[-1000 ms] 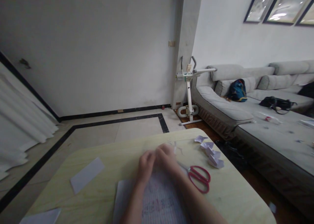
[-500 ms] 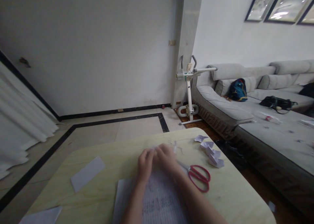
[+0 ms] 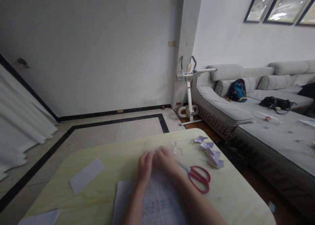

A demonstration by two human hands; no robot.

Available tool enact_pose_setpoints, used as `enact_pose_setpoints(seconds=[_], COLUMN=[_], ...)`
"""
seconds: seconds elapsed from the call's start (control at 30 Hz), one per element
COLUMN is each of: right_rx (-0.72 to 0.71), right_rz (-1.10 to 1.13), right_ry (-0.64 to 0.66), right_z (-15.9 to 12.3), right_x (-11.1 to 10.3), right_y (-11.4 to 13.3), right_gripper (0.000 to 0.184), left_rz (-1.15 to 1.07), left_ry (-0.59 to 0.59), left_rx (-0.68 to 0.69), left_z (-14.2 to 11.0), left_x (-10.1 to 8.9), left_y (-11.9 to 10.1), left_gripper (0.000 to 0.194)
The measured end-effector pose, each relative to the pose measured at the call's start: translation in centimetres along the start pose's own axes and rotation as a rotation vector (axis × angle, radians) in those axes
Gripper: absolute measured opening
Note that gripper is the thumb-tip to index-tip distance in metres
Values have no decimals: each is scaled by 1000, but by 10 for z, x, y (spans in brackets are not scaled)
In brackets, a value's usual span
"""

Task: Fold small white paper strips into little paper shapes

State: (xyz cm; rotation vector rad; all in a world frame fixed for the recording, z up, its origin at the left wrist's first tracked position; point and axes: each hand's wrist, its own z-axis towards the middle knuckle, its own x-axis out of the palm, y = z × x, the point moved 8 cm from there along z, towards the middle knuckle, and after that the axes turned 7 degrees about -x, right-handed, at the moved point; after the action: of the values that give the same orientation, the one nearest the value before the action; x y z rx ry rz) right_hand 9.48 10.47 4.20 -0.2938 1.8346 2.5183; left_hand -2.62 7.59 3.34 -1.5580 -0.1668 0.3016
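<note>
Nearest me lies a written notebook (image 3: 158, 202); at its far end, my left hand (image 3: 145, 166) and right hand (image 3: 165, 157) pinch a small pale piece (image 3: 155, 152), its stage unclear. Leftward, a flat paper (image 3: 86, 175) looks unworked; far right, folded papers (image 3: 215, 161) appear finished.

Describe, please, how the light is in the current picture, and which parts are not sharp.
Head view: dim light, with the plain wall darkest toward the upper left; head view: white glare on the middle framed picture; head view: left hand and right hand blurred, fingertips unclear; head view: writing on the page too soft to read.
</note>
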Motion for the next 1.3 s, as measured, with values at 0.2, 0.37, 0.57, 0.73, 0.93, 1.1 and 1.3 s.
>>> enact_pose_setpoints(seconds=[0.2,0.37,0.57,0.73,0.93,1.1,1.3], right_rx=[19,64,71,97,103,168,116], right_rz=[75,99,137,196,246,481,336], right_ry=[-18,31,20,37,74,148,94], right_z=[1,0,0,-2,-3,-5,-4], right_x=[-3,2,1,4,7,19,12], right_y=[-3,-9,-7,-10,-17,-20,-15], right_gripper=[23,24,20,20,23,26,32], left_rz=[-58,-129,-186,-217,-205,-196,-214], left_ry=[91,127,138,114,280,232,183], left_rx=[-29,-88,-130,-216,-182,-205,-222], left_z=[-1,-2,-3,-5,-6,-8,-7], left_x=[6,7,9,8,19,20,15], left_y=[-2,3,8,15,17,15,19], left_gripper=[22,23,26,23,28,29,28])
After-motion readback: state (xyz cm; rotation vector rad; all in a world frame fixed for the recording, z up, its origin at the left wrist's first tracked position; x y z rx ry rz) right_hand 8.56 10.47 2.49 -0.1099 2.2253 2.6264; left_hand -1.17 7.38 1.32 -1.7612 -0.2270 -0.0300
